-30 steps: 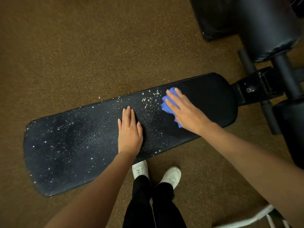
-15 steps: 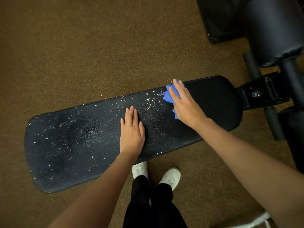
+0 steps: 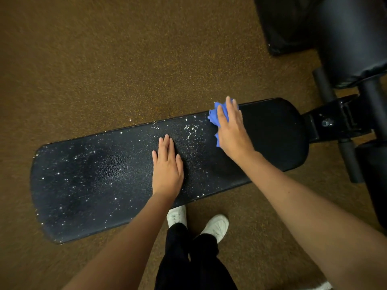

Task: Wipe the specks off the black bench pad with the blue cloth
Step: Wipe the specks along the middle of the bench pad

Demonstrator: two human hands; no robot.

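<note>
1. Head view is showing your right hand [image 3: 231, 130] lying flat on the blue cloth [image 3: 217, 116], fingers straight and together, pressing it down rather than curling round it.
2. You are holding the cloth against the far edge of the black bench pad [image 3: 88, 185], toward its right end; blue folds are sticking out past your fingertips and below the thumb side of your palm.
3. Your left hand [image 3: 167, 166] is resting palm down near the middle of the pad, fingers straight and close together, gripping nothing.
4. White specks [image 3: 191, 130] are lying thickest between your two hands, just left of the cloth, and are scattering thinner across the pad's left half.
5. To the right of the cloth, the pad's surface is looking dark and free of specks up to its rounded end.
6. That rounded end is meeting a black metal bracket [image 3: 333, 122], with black padded rollers [image 3: 354, 38] beyond it at the upper right.
7. Your white shoes [image 3: 215, 226] and black trousers [image 3: 194, 262] are showing below the pad's near edge, on a brown speckled floor [image 3: 104, 59].
</note>
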